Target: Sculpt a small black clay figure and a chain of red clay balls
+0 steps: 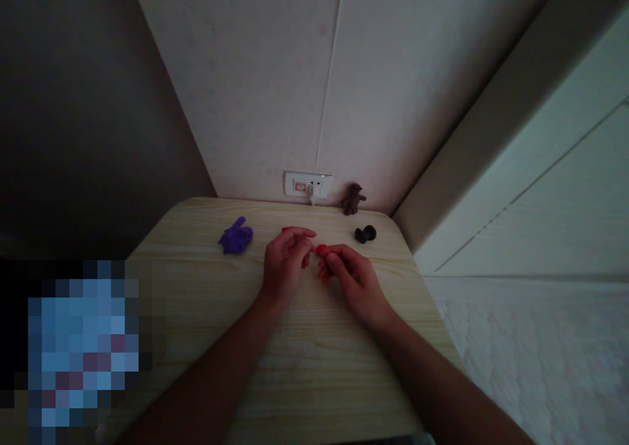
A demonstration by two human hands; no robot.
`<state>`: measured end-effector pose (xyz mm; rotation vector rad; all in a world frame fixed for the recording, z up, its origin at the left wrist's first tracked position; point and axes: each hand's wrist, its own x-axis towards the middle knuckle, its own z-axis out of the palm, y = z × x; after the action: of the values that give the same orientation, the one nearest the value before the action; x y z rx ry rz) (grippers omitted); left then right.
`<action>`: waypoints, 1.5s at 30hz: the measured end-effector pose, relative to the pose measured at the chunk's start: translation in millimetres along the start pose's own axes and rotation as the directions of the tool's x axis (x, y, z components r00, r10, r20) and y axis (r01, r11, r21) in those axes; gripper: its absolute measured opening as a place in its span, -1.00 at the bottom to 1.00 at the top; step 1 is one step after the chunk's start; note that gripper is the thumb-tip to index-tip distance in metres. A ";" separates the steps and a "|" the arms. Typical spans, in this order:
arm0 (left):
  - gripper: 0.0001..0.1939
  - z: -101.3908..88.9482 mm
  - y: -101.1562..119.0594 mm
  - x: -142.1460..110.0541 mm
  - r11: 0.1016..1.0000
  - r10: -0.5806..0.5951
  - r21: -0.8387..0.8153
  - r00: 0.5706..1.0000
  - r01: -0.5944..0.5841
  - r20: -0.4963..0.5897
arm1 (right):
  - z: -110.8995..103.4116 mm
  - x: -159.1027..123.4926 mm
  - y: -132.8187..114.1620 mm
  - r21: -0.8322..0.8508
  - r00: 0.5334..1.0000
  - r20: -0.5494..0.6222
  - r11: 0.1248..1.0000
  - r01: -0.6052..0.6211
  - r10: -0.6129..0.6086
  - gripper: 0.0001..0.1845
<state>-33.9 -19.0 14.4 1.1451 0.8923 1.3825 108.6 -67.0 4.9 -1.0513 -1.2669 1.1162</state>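
Note:
Between the thumb and fingers of my right hand (351,278) is a small red lump (322,250) that looks like modelling clay. My left hand (285,261) hovers just left of it, its index finger stretched out and its thumb apart, with nothing visible in its grasp. The fingertips of both hands nearly meet over the wooden tabletop (295,366). A bit of another red piece (285,229) shows behind my left hand, mostly hidden by it.
A purple clay-like lump (236,238) lies at the left. A small brown figure (352,199) stands at the back right, with dark rounded pieces (365,234) in front of it. A wall socket (308,185) with a plug sits just above the back edge.

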 end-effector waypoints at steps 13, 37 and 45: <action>-0.77 1.4 -0.5 -0.3 1.000 -0.016 0.009 1.000 0.016 0.003 | 1.4 -4.7 0.3 -0.091 0.994 -0.034 0.990 -0.111 0.109 -0.52; -0.79 1.9 -2.7 0.3 1.000 -0.022 0.004 1.000 0.022 0.022 | 1.1 -8.7 -3.2 -0.124 0.999 0.010 0.991 -0.052 0.054 -0.47; -0.81 1.4 -3.1 0.1 0.999 -0.031 0.011 0.999 0.030 0.023 | 2.6 -7.6 -3.8 -0.043 0.995 0.038 0.995 -0.095 0.097 -0.66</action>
<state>-31.7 -18.6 11.9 1.1495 0.8979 1.3382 106.3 -75.2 7.5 -1.1354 -1.2874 1.1937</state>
